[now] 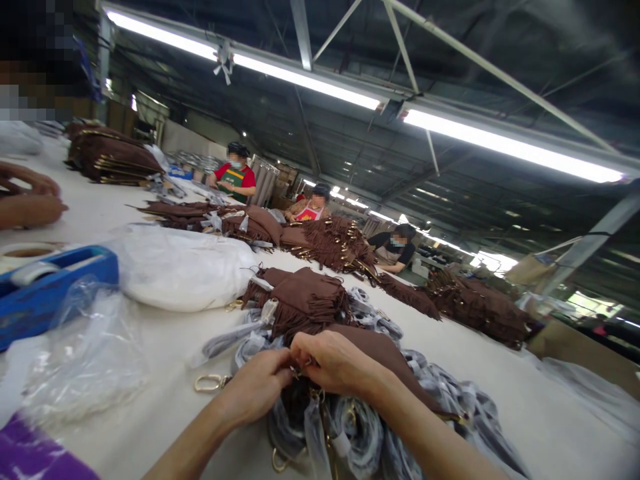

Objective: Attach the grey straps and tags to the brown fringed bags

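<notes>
My left hand [263, 383] and my right hand [333, 363] meet at the front of a brown bag [383, 350], fingers pinched close together. What lies between the fingertips is small and hidden, near some gold hardware. Coiled straps [357, 437] wrapped in clear plastic lie below and around my hands. A gold clasp [209, 383] sticks out to the left of my left wrist. Just beyond my hands lies a fringed brown bag [307, 297], with more plastic-wrapped straps along its sides.
At left are a blue tape dispenser [55, 287], a clear plastic bag [95, 353] of small pale pieces and a white plastic bundle [185, 267]. Another person's hand [30, 193] rests at far left. Piled fringed bags [330, 240] run along the table; several people work beyond.
</notes>
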Action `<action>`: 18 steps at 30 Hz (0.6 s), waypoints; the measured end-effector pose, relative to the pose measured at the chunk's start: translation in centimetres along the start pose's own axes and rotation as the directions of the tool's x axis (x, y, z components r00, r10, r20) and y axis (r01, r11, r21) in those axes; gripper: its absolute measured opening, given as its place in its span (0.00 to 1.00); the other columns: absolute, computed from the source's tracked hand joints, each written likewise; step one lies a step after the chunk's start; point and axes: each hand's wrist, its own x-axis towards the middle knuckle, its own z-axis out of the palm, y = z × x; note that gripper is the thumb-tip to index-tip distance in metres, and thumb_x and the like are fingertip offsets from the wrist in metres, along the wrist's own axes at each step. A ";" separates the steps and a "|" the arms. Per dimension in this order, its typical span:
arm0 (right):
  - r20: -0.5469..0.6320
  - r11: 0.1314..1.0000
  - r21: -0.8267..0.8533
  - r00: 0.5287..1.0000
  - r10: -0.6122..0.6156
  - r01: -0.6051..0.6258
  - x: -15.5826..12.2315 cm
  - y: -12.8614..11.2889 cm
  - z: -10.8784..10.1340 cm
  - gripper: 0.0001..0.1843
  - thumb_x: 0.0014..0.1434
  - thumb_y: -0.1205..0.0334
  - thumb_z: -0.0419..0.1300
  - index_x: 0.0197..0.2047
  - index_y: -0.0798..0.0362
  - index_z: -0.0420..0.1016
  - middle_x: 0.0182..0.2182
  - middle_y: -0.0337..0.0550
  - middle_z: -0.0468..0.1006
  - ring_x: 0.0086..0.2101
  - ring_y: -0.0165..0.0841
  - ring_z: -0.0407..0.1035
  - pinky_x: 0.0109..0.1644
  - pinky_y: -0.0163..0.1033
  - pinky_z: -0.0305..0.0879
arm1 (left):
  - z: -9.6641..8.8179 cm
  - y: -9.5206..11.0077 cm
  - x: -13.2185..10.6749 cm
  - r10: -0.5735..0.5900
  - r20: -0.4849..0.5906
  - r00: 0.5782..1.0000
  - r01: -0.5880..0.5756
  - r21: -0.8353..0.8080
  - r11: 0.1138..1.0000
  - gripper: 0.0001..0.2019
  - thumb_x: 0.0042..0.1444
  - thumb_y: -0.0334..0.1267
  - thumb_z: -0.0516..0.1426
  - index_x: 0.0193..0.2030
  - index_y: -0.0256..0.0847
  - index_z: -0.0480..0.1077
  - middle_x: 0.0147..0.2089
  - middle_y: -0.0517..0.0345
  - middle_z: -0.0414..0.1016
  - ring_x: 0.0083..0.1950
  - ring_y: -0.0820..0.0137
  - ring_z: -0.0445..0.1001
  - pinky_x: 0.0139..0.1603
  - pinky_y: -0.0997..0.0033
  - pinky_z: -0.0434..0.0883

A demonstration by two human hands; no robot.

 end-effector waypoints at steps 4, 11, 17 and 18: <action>0.002 0.999 0.030 1.000 0.021 -0.021 0.4 0.2 0.0 0.11 0.51 0.75 0.58 0.35 0.50 0.74 0.26 0.35 0.79 0.27 0.31 0.70 0.27 0.33 0.48 | 0.0 -0.1 0.0 -0.019 -0.022 1.000 0.019 0.040 0.999 0.13 0.49 0.33 0.49 0.39 0.39 0.72 0.42 0.54 0.77 0.45 0.61 0.72 0.49 0.66 0.66; 0.062 0.975 0.197 0.993 0.097 -0.107 1.7 0.6 0.3 0.12 0.47 0.75 0.66 0.34 0.49 0.77 0.23 0.31 0.79 0.28 0.30 0.73 0.28 0.29 0.53 | -0.3 -0.5 0.1 0.038 -0.122 0.992 -0.026 0.098 0.995 0.06 0.55 0.33 0.47 0.36 0.42 0.64 0.39 0.56 0.73 0.42 0.66 0.70 0.43 0.69 0.64; 0.041 0.964 0.223 0.989 0.142 -0.148 2.2 1.1 1.6 0.08 0.45 0.73 0.70 0.27 0.50 0.80 0.20 0.29 0.74 0.26 0.28 0.69 0.27 0.30 0.50 | -0.9 -0.5 0.3 0.132 -0.137 0.982 -0.114 0.130 0.985 0.07 0.55 0.30 0.47 0.38 0.42 0.62 0.34 0.60 0.71 0.37 0.68 0.68 0.39 0.71 0.62; 0.057 0.958 0.254 0.990 0.126 -0.136 2.2 1.3 1.8 0.07 0.45 0.72 0.70 0.25 0.51 0.79 0.18 0.29 0.72 0.25 0.28 0.67 0.27 0.30 0.49 | -0.9 -0.6 0.3 0.156 -0.130 0.979 -0.136 0.149 0.980 0.07 0.55 0.30 0.47 0.37 0.42 0.62 0.34 0.60 0.70 0.36 0.69 0.68 0.38 0.72 0.62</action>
